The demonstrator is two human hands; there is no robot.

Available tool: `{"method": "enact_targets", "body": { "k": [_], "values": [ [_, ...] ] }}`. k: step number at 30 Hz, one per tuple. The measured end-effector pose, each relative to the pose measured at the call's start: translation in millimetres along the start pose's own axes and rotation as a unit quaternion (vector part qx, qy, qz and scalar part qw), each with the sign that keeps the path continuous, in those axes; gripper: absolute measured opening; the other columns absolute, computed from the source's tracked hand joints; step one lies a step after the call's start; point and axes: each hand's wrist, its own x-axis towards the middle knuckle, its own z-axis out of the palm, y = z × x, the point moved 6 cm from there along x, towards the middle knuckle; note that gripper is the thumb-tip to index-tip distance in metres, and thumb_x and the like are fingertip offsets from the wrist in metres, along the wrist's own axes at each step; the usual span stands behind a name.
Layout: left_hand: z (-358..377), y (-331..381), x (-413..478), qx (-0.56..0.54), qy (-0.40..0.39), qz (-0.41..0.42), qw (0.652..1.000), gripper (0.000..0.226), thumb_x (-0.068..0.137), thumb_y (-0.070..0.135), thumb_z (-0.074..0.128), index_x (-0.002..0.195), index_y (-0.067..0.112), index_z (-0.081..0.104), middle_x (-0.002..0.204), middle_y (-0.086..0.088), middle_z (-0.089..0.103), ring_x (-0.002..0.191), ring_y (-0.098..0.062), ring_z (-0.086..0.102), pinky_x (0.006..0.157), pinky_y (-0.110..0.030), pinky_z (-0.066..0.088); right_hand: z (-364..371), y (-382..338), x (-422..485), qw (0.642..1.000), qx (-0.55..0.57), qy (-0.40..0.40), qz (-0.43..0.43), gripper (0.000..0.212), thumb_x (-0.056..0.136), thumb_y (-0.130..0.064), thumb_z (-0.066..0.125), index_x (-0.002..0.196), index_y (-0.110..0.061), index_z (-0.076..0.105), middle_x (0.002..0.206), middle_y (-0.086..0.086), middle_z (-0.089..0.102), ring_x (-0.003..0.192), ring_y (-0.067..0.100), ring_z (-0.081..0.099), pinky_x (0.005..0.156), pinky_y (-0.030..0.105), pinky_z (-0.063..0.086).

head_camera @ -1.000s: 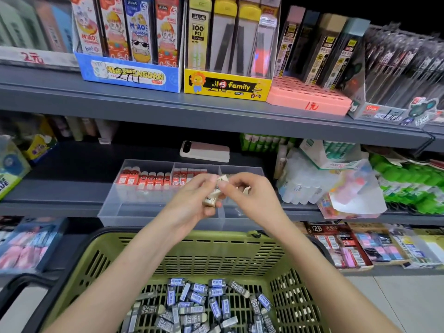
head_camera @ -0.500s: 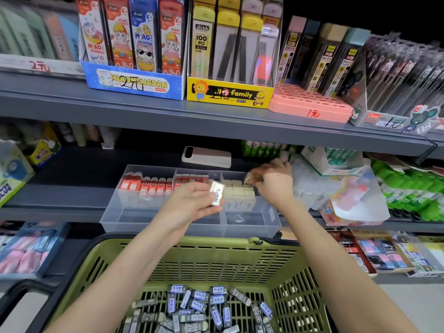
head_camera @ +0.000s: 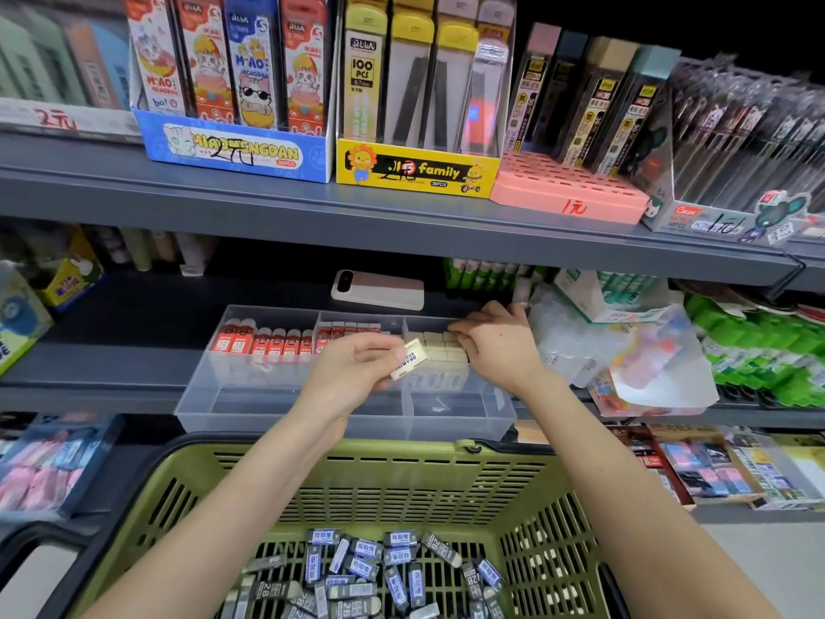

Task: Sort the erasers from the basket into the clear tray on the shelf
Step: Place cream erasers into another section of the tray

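A clear divided tray point(head_camera: 250, 406) sits on the lower shelf. Its left and middle sections hold rows of red-sleeved erasers point(head_camera: 263, 344); its right section holds cream erasers point(head_camera: 435, 350). My left hand point(head_camera: 352, 373) hovers over the tray's middle, gripping a white eraser point(head_camera: 410, 358) printed "DRAWING". My right hand point(head_camera: 495, 341) rests its fingertips on the back row of cream erasers; whether it pinches one is hidden. Below, a green basket point(head_camera: 379, 480) holds several grey and blue sleeved erasers point(head_camera: 375, 569).
A pink-and-white phone point(head_camera: 379, 289) lies behind the tray. Bagged goods point(head_camera: 625, 350) crowd the tray's right side. The upper shelf edge point(head_camera: 357, 221) overhangs, loaded with boxes of pencil leads. Packs point(head_camera: 696, 466) fill the bottom shelf at right.
My hands separated: the right reached into the tray's right section and has stayed at the back row, while the left kept the white eraser and moved slightly right.
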Motion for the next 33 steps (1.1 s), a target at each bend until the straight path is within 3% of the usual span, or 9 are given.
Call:
{"method": "enact_targets", "body": {
  "k": [3, 6, 8, 11, 15, 18, 22, 27, 33],
  "values": [
    [6, 3, 3, 0.017, 0.001, 0.028, 0.999, 0.009, 0.085, 0.017, 0.069, 0.093, 0.020, 0.071, 0.085, 0.000, 0.074, 0.072, -0.006, 0.063, 0.065, -0.019, 0.050, -21, 3, -17, 0.975, 0.195, 0.065, 0.080, 0.030, 0.098, -0.030, 0.041, 0.112, -0.027, 0.067, 0.115, -0.006, 0.067, 0.114, 0.022, 0.048, 0.098, 0.038, 0.029],
    [18, 6, 6, 0.013, -0.016, 0.050, 0.999, 0.009, 0.086, 0.020, 0.069, 0.094, 0.019, 0.071, 0.082, 0.002, 0.074, 0.069, -0.002, 0.063, 0.064, -0.017, 0.049, -40, -5, -42, 0.855, 0.514, 0.029, 0.054, 0.020, 0.094, -0.029, 0.054, 0.111, -0.033, 0.063, 0.105, -0.009, 0.069, 0.105, 0.011, 0.058, 0.090, 0.024, 0.044],
    [30, 6, 8, 0.001, -0.042, 0.049, 0.998, 0.010, 0.087, 0.020, 0.067, 0.096, 0.017, 0.071, 0.078, 0.005, 0.073, 0.064, -0.001, 0.060, 0.060, -0.016, 0.047, -53, -13, -58, 0.829, 0.560, 0.002, 0.006, 0.031, 0.089, -0.020, 0.062, 0.116, -0.035, 0.058, 0.106, -0.009, 0.067, 0.099, 0.005, 0.058, 0.083, 0.015, 0.043],
    [48, 4, 8, -0.026, -0.092, 0.033, 0.995, 0.011, 0.089, 0.019, 0.063, 0.097, 0.016, 0.071, 0.075, 0.007, 0.071, 0.062, -0.002, 0.056, 0.057, -0.016, 0.041, -65, -7, -67, 0.842, 0.539, 0.032, 0.011, 0.037, 0.084, -0.013, 0.067, 0.109, -0.039, 0.058, 0.101, -0.012, 0.065, 0.094, 0.011, 0.056, 0.083, 0.025, 0.045],
    [59, 6, 5, -0.004, -0.130, 0.047, 0.990, 0.012, 0.091, 0.023, 0.061, 0.096, 0.024, 0.071, 0.078, 0.011, 0.071, 0.066, 0.001, 0.057, 0.058, -0.014, 0.041, -72, 3, -70, 0.856, 0.515, 0.051, 0.003, 0.029, 0.083, -0.019, 0.068, 0.097, -0.043, 0.060, 0.098, -0.030, 0.061, 0.097, 0.003, 0.052, 0.085, 0.017, 0.042],
    [51, 12, 6, 0.068, -0.088, 0.111, 0.987, 0.012, 0.091, 0.027, 0.060, 0.093, 0.036, 0.068, 0.089, 0.018, 0.071, 0.082, 0.005, 0.061, 0.067, -0.010, 0.043, -68, 19, -67, 0.850, 0.520, 0.068, 0.045, 0.026, 0.083, -0.017, 0.069, 0.093, -0.039, 0.061, 0.099, -0.011, 0.064, 0.095, 0.013, 0.055, 0.086, 0.021, 0.044],
    [30, 17, 0, 0.194, -0.004, 0.199, 0.961, 0.015, 0.092, 0.023, 0.058, 0.087, 0.036, 0.064, 0.094, 0.017, 0.066, 0.090, 0.004, 0.057, 0.077, -0.011, 0.042, -65, 42, -49, 0.945, 0.288, 0.123, 0.092, 0.018, 0.077, -0.024, 0.071, 0.094, -0.023, 0.065, 0.092, -0.011, 0.064, 0.092, 0.016, 0.051, 0.078, 0.023, 0.036],
    [12, 15, -10, 0.347, 0.060, 0.259, 0.899, 0.010, 0.091, 0.020, 0.060, 0.093, 0.018, 0.070, 0.098, 0.005, 0.063, 0.098, -0.014, 0.053, 0.084, -0.027, 0.037, -33, 28, -21, 0.992, 0.116, -0.009, 0.038, 0.026, 0.079, -0.033, 0.066, 0.102, -0.021, 0.068, 0.109, -0.005, 0.066, 0.117, 0.020, 0.045, 0.098, 0.037, 0.038],
    [7, 8, -22, 0.450, 0.059, 0.313, 0.834, 0.007, 0.086, 0.014, 0.067, 0.091, 0.012, 0.072, 0.096, -0.002, 0.065, 0.096, -0.023, 0.056, 0.084, -0.032, 0.037, -15, 23, -21, 0.978, 0.196, -0.059, 0.041, 0.028, 0.086, -0.028, 0.062, 0.113, -0.021, 0.064, 0.102, -0.002, 0.069, 0.101, 0.019, 0.061, 0.088, 0.030, 0.046]
  ]
}}
